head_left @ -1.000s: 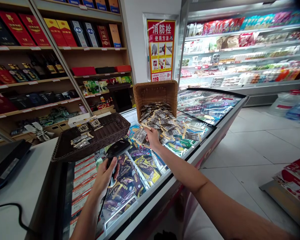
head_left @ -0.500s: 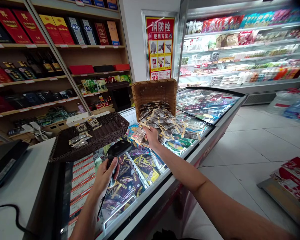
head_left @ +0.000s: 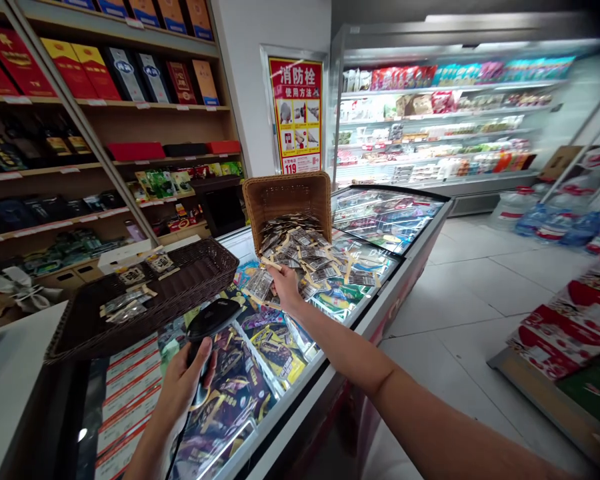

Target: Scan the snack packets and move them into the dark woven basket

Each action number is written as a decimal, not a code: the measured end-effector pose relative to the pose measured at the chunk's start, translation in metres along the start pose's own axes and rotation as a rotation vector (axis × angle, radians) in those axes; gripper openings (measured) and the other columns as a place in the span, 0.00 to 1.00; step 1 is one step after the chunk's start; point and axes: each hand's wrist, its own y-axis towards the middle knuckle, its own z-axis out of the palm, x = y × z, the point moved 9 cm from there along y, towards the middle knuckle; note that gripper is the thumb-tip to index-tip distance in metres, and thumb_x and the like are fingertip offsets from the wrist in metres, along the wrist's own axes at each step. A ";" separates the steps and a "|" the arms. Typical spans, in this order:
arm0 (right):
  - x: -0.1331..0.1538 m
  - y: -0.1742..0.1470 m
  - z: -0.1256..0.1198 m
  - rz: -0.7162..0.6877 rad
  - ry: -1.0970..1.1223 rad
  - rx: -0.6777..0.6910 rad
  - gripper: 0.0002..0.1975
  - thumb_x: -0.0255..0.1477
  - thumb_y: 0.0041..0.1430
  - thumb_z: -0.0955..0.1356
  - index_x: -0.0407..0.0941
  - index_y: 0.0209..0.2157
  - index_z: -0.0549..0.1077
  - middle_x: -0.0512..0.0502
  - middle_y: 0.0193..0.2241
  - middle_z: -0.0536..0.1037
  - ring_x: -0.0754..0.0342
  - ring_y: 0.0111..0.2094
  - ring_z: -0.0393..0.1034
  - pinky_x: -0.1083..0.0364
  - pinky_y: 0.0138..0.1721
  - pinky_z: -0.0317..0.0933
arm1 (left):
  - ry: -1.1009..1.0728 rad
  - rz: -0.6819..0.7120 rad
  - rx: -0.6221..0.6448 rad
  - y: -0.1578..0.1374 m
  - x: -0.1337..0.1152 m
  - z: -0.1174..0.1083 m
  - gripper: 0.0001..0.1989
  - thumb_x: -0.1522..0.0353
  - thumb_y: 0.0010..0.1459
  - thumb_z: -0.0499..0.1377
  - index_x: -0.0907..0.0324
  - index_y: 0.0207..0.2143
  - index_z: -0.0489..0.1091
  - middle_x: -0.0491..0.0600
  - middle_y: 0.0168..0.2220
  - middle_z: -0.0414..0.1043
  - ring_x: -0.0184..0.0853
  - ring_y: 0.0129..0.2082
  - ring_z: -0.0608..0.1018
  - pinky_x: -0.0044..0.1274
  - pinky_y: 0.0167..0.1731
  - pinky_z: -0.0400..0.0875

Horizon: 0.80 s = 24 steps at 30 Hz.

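My left hand (head_left: 190,373) is closed around the handle of a black barcode scanner (head_left: 213,319), its cord hanging down past my wrist. In my right hand (head_left: 286,288) is a small clear snack packet (head_left: 259,285) with a tan edge, pinched between thumb and fingers. Just beyond it a tan wicker basket (head_left: 287,183) lies tipped on its side, and many similar packets (head_left: 313,257) spill from its mouth onto the freezer's glass lid. The scanner's head is left of the held packet, apart from it. Left of the scanner, a dark brown woven tray (head_left: 195,277) holds several packets.
Beneath everything runs a glass-topped chest freezer (head_left: 385,313) filled with ice cream packs. A white counter (head_left: 15,373) stands at left. Shelves of boxes (head_left: 125,73) rise behind, and a lit refrigerated case (head_left: 440,120) spans the back right. Red cartons (head_left: 570,320) sit on the right floor.
The whole view has swung to the right, so the scene sits further left. Both hands keep their grips, the right on a packet and the left on the scanner.
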 end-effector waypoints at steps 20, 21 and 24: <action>0.101 0.001 -0.207 -0.325 0.047 -0.664 0.21 0.48 0.54 0.75 0.47 0.37 0.70 0.58 0.24 0.68 0.60 0.20 0.60 0.58 0.23 0.59 | 0.036 -0.035 0.005 0.003 0.005 -0.006 0.26 0.43 0.57 0.66 0.55 0.25 0.68 0.44 0.18 0.65 0.31 0.19 0.65 0.21 0.19 0.61; 0.102 -0.007 -0.223 -0.323 0.036 -0.698 0.21 0.48 0.53 0.75 0.47 0.37 0.70 0.59 0.24 0.67 0.60 0.20 0.60 0.58 0.22 0.58 | 0.043 -0.036 0.010 0.003 0.005 -0.005 0.26 0.44 0.57 0.66 0.55 0.25 0.68 0.43 0.17 0.65 0.31 0.19 0.65 0.21 0.19 0.61; 0.093 -0.029 -0.253 -0.293 -0.010 -0.702 0.20 0.46 0.50 0.75 0.46 0.35 0.71 0.58 0.23 0.68 0.61 0.19 0.58 0.57 0.21 0.56 | 0.062 -0.030 0.037 0.002 0.003 0.000 0.25 0.46 0.56 0.67 0.55 0.25 0.67 0.43 0.17 0.65 0.31 0.18 0.65 0.21 0.18 0.60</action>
